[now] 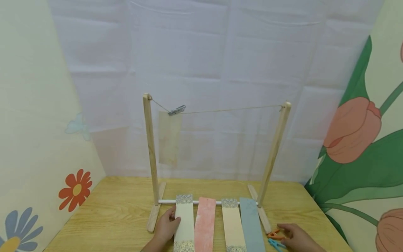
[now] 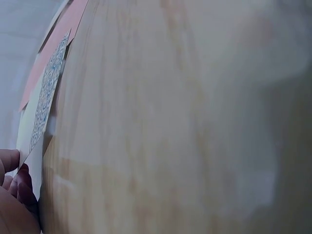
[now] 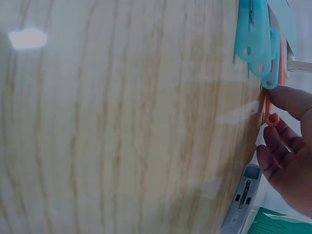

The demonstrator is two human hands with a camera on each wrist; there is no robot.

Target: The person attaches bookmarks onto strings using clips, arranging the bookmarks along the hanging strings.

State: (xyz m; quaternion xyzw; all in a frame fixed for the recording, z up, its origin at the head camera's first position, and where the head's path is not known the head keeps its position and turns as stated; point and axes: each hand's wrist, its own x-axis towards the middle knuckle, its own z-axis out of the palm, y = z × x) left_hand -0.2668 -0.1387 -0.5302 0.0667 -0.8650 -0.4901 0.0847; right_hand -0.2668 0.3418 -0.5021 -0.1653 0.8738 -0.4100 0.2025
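Note:
At the table's front, my left hand [image 1: 165, 224] pinches the left edge of a white paper strip [image 1: 184, 224] with lacy patterned ends. In the left wrist view the thumb lies over that strip [image 2: 28, 122] and the fingers are under it. Right of it lie a pink strip [image 1: 205, 218], a cream strip [image 1: 233, 224] with patterned ends and a blue-grey strip [image 1: 252, 222]. My right hand [image 1: 297, 238] has thumb and fingertips on either side of an orange clothespin [image 1: 273, 235]. Close by lie light-blue clothespins [image 3: 256, 44].
A wooden frame has two posts [image 1: 151, 150] joined by a string [image 1: 233, 109] and a low white rod [image 1: 167, 201]. A grey clothespin [image 1: 176, 110] holds a pale sheet [image 1: 170, 140] on the string. Another grey clothespin [image 3: 241, 202] lies by my right hand.

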